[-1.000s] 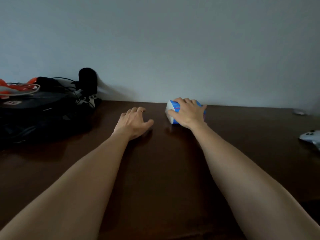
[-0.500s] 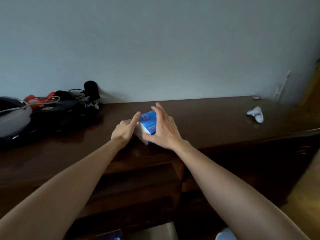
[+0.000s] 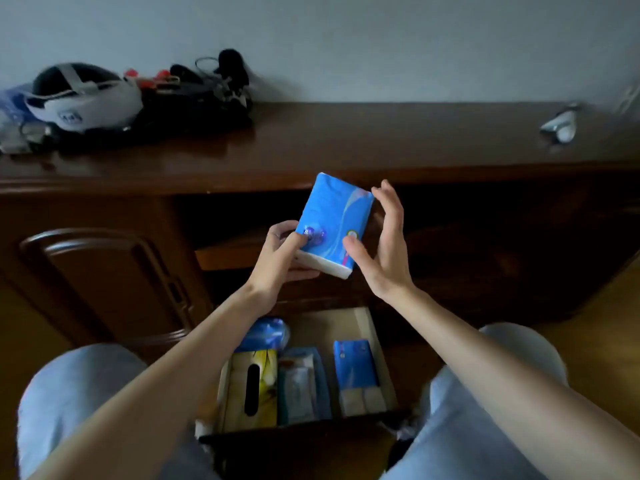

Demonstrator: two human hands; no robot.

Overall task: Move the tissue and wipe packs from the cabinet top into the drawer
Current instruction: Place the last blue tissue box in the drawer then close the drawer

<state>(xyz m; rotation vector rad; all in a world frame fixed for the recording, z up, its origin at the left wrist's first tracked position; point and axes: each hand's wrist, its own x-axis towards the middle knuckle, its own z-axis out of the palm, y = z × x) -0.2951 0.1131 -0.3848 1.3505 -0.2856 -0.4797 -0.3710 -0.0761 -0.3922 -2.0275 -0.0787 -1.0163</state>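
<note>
i've got the blue tissue pack [image 3: 332,223] off the cabinet top [image 3: 381,140] and in mid-air, in front of the cabinet and above the open drawer [image 3: 363,327]; left hand [image 3: 280,258] grips its lower left corner, thumb on the face, fingers under; right hand [image 3: 384,247] is spread wide just beside the pack's right edge, thumb tip looks to touch it, fingers not closed on anything; so step in hand, imo: carry-over, pack not yet in the drawer; drawer already has a yellow tissue box [image 3: 251,386], a wipes pack [image 3: 301,386], another blue pack [image 3: 355,372] at right, a blue bag [image 3: 268,334] at back; next move needs lowering w/ the left hand into the bare strip at the back, pack laid flat so the drawer can shut; can't tell if more packs remain up top.
</note>
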